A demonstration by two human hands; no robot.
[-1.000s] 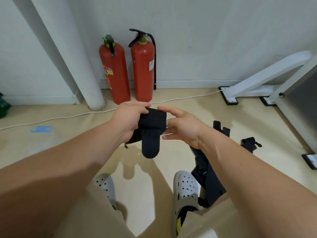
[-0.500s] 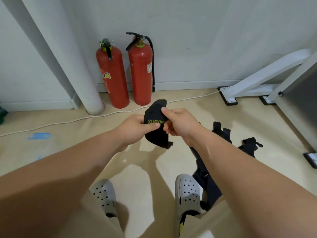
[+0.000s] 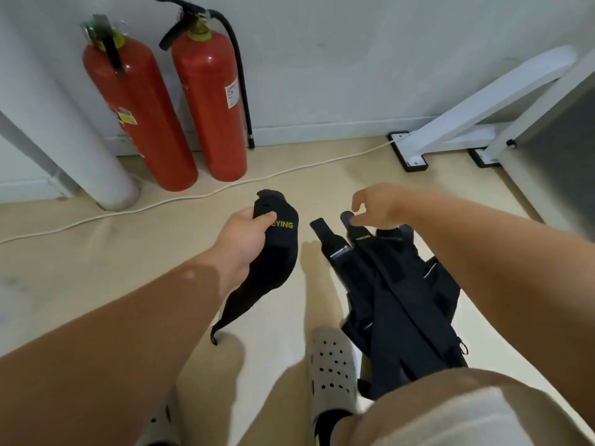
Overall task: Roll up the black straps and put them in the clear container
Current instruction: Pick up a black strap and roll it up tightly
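Progress looks early tbh: left hand (image 3: 244, 236) grips one black strap (image 3: 277, 262) mid-frame, dangling loose, not rolled. right hand (image 3: 380, 207) relaxed, empty, just above strap pile (image 3: 402, 300) lower right. clear container nowhere in view.

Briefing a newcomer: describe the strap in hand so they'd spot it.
In front of the two red fire extinguishers, the left hand grips a black strap. It alone dangles from a hand; the other straps lie piled beside the shoe.
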